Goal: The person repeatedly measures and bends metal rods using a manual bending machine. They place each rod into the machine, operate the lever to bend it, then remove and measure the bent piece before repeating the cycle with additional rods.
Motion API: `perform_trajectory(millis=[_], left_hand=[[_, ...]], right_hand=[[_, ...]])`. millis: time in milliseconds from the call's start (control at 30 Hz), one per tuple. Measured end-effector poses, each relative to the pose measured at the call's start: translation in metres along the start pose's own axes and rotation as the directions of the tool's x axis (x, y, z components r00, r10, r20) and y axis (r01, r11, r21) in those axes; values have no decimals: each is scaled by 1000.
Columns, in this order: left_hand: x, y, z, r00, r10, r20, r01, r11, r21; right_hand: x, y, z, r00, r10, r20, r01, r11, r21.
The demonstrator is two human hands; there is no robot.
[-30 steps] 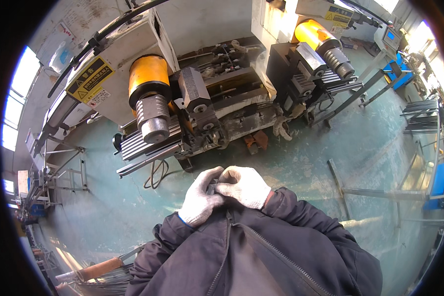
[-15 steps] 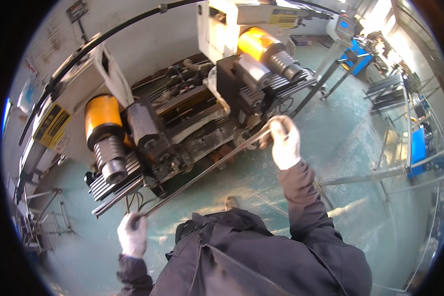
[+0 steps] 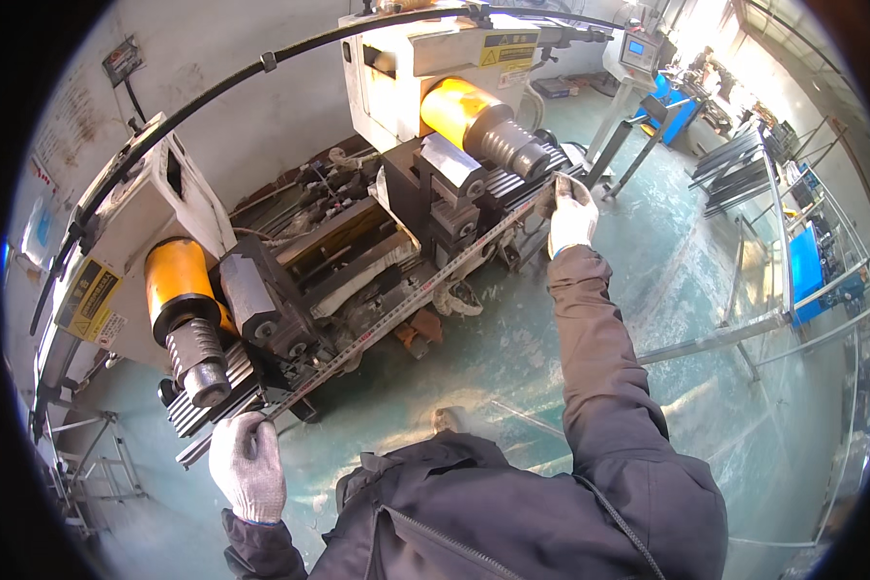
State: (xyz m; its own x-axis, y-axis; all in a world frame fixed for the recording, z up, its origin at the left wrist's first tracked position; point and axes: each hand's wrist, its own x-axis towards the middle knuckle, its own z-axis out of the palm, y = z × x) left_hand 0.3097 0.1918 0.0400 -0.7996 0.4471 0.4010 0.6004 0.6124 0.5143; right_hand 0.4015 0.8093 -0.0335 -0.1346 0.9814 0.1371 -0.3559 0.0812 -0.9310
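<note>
A long, thin strip with fine marks, seemingly a measuring tape (image 3: 433,282), stretches taut and slanting between my two hands. My left hand (image 3: 247,466), in a white knit glove, pinches its near left end beside the machine's lower left corner. At the far right end, my gloved right hand (image 3: 572,218) grips the tape, with that arm reaching out. The tape passes in front of a large machine with two heads. Each head carries a yellow cylinder with a ribbed metal shaft: the left yellow cylinder (image 3: 179,280) and the right yellow cylinder (image 3: 456,108).
A white machine housing (image 3: 406,72) stands at the back, and a black hose (image 3: 358,29) arcs over the machine. A control panel (image 3: 638,50) is at the far right. Metal frame racks (image 3: 735,333) stand on the right. An orange-brown piece (image 3: 420,333) lies under the tape.
Both hands have moved closer to the machine, the right one up and slightly rightward. The tape now runs across the machine's front, its marked face showing.
</note>
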Motion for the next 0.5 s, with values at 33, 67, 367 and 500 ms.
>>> perform_trajectory(millis=[33,67,367,500], left_hand=[[2,4,2,1000,-23,9,23,1000,0],[4,7,5,1000,-23,4,23,1000,16],[15,14,5,999,-34,-28,34,999,5],[18,12,5,1000,19,-17,-19,1000,-6]], right_hand=[[7,5,0,1000,-4,1,4,1000,-2],[14,10,1,1000,20,-11,-20,1000,-3],[37,37,6,996,-83,25,83,997,-11],[40,39,7,986,-169,-1,168,976,-141]])
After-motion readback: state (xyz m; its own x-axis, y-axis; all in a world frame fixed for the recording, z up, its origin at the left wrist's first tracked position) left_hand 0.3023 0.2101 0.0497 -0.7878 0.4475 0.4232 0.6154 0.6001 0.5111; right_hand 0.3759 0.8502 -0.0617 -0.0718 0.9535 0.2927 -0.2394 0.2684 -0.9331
